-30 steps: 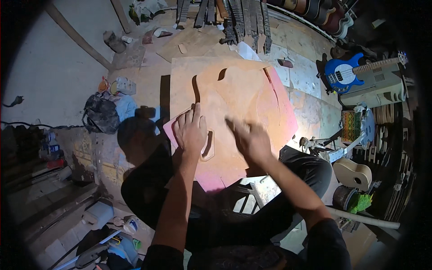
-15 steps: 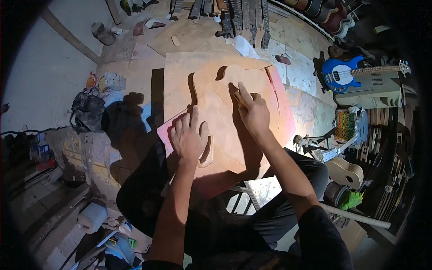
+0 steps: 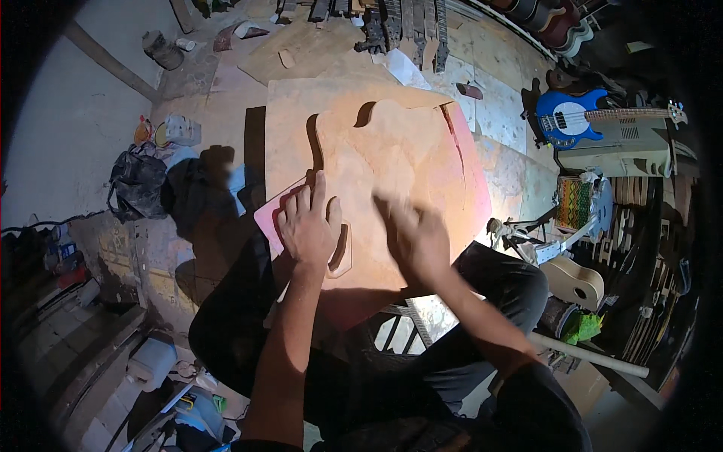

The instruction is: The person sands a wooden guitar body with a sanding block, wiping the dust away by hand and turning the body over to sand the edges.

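Observation:
A pale wooden guitar body with rounded horns lies flat in front of me, dusted with fine tan powder. My left hand rests on its left part, palm down, fingers stretched and slightly apart. Beside the left thumb is a curved, dark-shadowed cut-out. Over the body's lower right part, my right hand is blurred by motion, its fingers bent downward. A small tan pad showed under its fingers earlier; now the blur and shadow hide it.
Beneath the body is a pink board with a split near its right edge. Guitar necks lie beyond it. At right stand a blue bass guitar and an unfinished acoustic body. A black bag sits at left.
My right hand has swept down toward me from the body's upper horn area. The left hand stays on the left part, and the whole view has shifted slightly.

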